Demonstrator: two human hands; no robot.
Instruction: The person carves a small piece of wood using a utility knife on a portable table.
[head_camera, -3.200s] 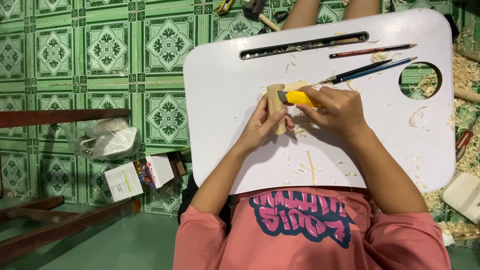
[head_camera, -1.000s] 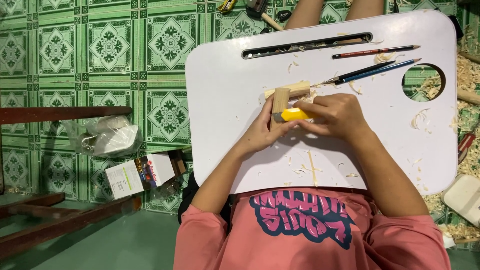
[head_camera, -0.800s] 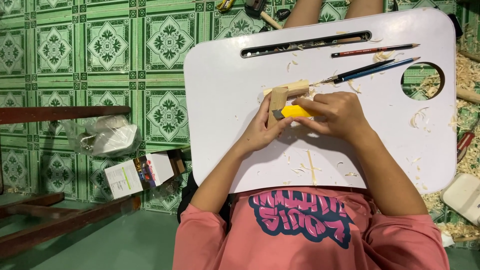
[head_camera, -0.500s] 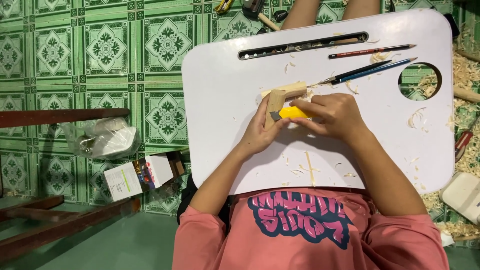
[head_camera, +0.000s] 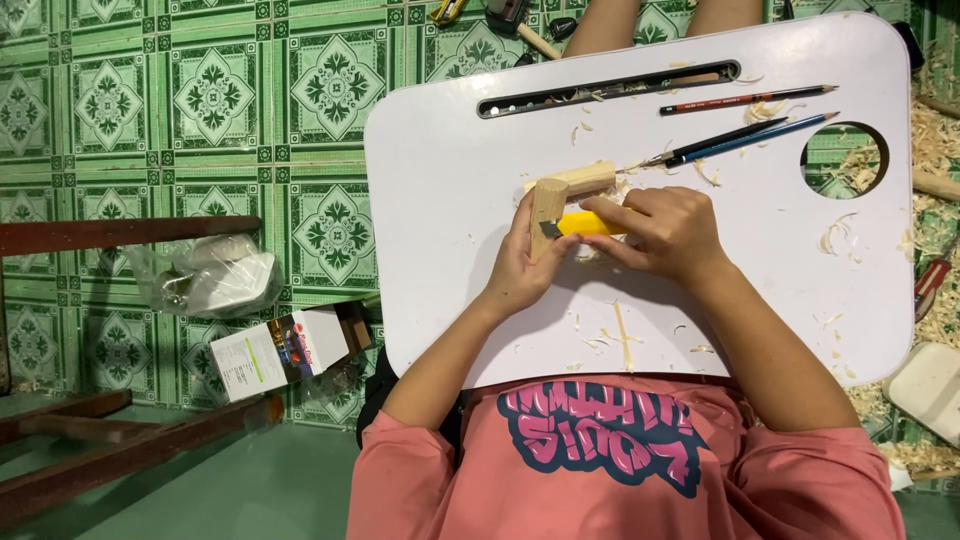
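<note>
Taking the white lap tray (head_camera: 450, 150) as my landmark and reading left to right.

Off the tray's left edge, on the green tiled floor: a clear plastic bag (head_camera: 215, 280), and below it a small white box (head_camera: 280, 350), well apart from both hands.

On the tray, just left of its middle: the left hand (head_camera: 525, 265) is closed around a wooden block (head_camera: 547, 205). The block is pale and stands with its long axis running up the tray, away from the body, rounded end on top. A second wooden limb (head_camera: 580, 178) crosses behind its top, running left to right. Whether the two are one piece, I cannot tell.

Just right of the block: the right hand (head_camera: 665, 235) is wrapped tight on a yellow knife (head_camera: 590, 223). The knife's long axis lies across the tray, left to right, tip toward the block. The dark blade end touches the block's right face, roughly square to the block's axis. So the block lies directly left of the right hand, and the left hand is the nearer one, already gripping it.

Further right, near the tray's far edge: two pencils (head_camera: 740, 142) side by side, a red pencil (head_camera: 745, 98) above them, and a round hole (head_camera: 843, 160). Shavings (head_camera: 835, 235) lie scattered near the right edge.
</note>
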